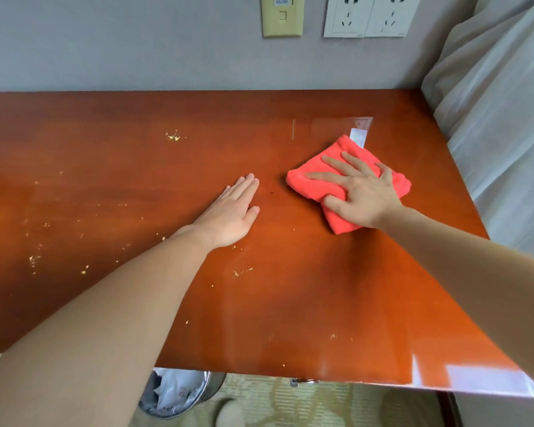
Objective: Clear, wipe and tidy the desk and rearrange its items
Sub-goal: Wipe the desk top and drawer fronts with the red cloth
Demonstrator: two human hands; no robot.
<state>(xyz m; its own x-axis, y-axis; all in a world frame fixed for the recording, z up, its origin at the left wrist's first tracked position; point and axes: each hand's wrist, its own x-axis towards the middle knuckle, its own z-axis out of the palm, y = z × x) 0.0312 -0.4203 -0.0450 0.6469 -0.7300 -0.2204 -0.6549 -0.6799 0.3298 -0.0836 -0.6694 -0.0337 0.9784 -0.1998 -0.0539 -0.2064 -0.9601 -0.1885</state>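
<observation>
Yellowish crumbs [34, 260] lie scattered over the left half of the tabletop [290, 303], with another small patch further up, left of centre. Low in the frame, under the near edge, a bin [176, 392] with a liner shows. Near the middle the left hand [232, 211] lies flat on the wood, fingers straight and together, its grip slack and holding nothing. Just right of it sits the folded red cloth [309, 188], right of centre, with the right hand [361, 195] spread on top; that grip is wide, fingers fanned and pressing down rather than clutching.

I'd say this is the wiping step. It would go best with the palm kept flat on the cloth and long overlapping strokes towards the crumbs on the left. Herding them to the near edge over the bin should work better than scattering them, with the left hand cupped there to catch them.
</observation>
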